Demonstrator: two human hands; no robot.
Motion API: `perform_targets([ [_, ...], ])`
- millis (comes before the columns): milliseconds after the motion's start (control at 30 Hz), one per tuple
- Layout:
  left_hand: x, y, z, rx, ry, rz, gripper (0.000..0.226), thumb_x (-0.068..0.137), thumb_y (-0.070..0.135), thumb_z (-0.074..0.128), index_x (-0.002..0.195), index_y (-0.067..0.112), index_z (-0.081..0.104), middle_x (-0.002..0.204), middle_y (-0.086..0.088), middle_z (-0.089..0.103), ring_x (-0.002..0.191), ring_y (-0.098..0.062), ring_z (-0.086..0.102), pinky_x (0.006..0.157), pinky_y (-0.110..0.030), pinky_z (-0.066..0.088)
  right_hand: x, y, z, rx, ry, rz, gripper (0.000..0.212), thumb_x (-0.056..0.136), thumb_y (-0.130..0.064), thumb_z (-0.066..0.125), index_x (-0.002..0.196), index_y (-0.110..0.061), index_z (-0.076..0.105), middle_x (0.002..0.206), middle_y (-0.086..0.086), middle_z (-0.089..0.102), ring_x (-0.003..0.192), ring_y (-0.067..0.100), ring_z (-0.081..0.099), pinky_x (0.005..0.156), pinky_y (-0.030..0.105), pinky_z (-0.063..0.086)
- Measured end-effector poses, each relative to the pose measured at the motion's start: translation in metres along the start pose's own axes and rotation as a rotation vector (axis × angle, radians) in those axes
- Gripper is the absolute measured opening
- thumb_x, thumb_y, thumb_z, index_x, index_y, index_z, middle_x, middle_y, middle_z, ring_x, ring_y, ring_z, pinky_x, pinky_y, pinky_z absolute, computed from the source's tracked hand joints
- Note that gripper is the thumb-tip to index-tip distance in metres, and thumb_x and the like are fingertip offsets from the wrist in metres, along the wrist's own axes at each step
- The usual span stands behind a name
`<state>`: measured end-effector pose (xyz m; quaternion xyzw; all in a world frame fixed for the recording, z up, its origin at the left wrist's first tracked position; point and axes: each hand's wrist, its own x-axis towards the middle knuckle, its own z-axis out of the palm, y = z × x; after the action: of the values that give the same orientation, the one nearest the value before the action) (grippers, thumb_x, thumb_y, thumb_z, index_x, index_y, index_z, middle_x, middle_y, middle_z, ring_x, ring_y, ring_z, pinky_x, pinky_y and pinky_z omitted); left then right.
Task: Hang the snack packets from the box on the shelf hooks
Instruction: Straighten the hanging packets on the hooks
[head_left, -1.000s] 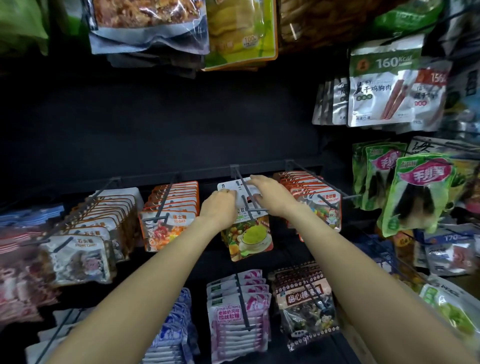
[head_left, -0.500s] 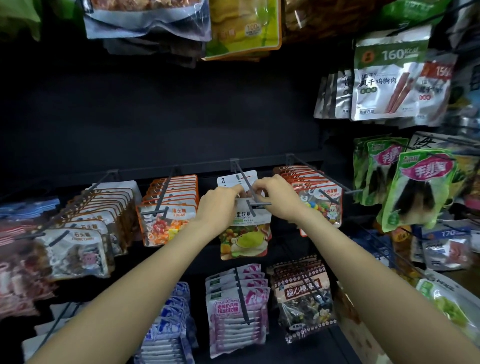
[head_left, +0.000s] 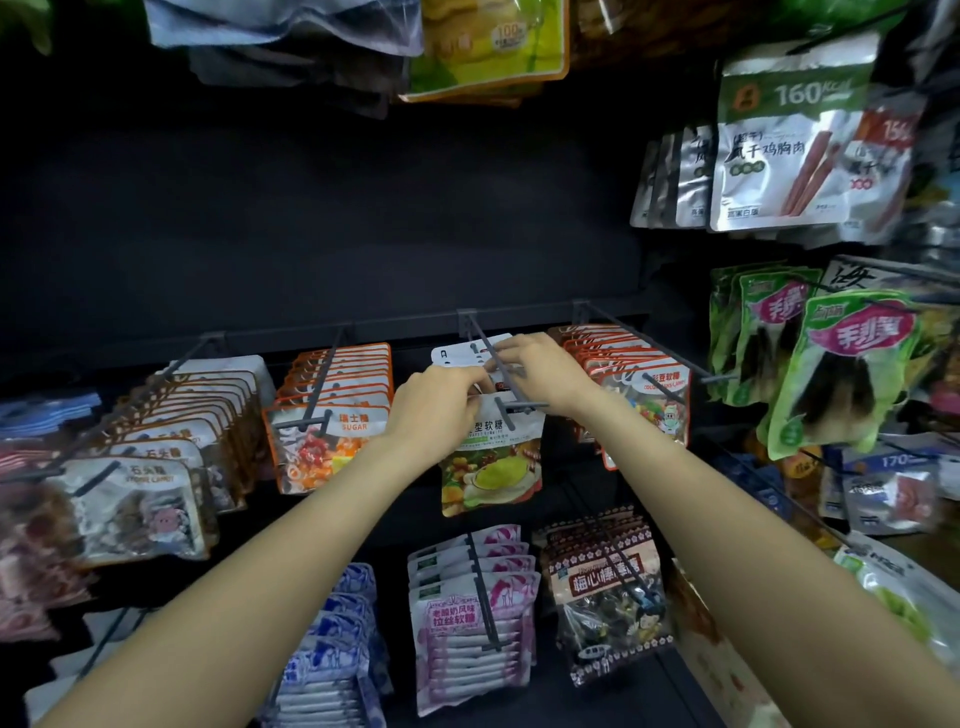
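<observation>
My left hand (head_left: 441, 410) and right hand (head_left: 540, 371) meet at the middle hook (head_left: 493, 358); a packet (head_left: 493, 462) hangs below, packet rows (head_left: 332, 410) on both sides.

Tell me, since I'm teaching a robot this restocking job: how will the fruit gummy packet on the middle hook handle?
The fruit gummy packet looks like a thin, floppy pouch, hanging from its top edge. Likely light: both hands manage it by fingertips. Glossy film may be slippery. It may swing on the hook.

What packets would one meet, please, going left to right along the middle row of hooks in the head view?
Stone candy packets → orange sugar packets → fruit gummy packet held by both hands → colourful bean candy packets → green packets.
</observation>
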<state>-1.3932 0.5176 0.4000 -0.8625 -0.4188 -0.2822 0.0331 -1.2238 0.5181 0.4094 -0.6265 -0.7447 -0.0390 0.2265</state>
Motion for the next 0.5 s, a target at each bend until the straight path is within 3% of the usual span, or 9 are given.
perform_targets([
  [167, -0.002, -0.001, 0.001, -0.038, 0.001, -0.013, 0.02, 0.091, 0.021, 0.056, 0.104, 0.032, 0.067, 0.101, 0.006, 0.071, 0.095, -0.019, 0.065, 0.076, -0.037, 0.054, -0.004, -0.001, -0.003, 0.073, 0.049, 0.018, 0.022, 0.091, -0.022, 0.059, 0.108, -0.023, 0.072, 0.116, 0.006, 0.065, 0.112, 0.028, 0.053, 0.089, 0.039, 0.047],
  [367, -0.004, 0.0, -0.004, -0.061, 0.018, -0.024, 0.021, 0.093, 0.026, 0.052, 0.105, 0.03, 0.069, 0.097, 0.002, 0.071, 0.091, -0.02, 0.065, 0.075, -0.038, 0.054, -0.009, -0.006, -0.002, -0.083, 0.089, 0.004, 0.024, 0.094, -0.025, 0.056, 0.113, -0.024, 0.07, 0.112, 0.002, 0.069, 0.1, 0.025, 0.061, 0.074, 0.034, 0.05],
  [500, 0.024, -0.006, -0.008, -0.152, 0.089, -0.105, 0.02, 0.092, 0.022, 0.054, 0.104, 0.024, 0.069, 0.102, 0.002, 0.071, 0.096, -0.02, 0.064, 0.083, -0.038, 0.052, -0.01, -0.008, -0.001, 0.063, 0.143, 0.069, 0.014, 0.087, -0.023, 0.066, 0.099, -0.022, 0.073, 0.091, -0.001, 0.07, 0.087, 0.022, 0.063, 0.07, 0.033, 0.051],
])
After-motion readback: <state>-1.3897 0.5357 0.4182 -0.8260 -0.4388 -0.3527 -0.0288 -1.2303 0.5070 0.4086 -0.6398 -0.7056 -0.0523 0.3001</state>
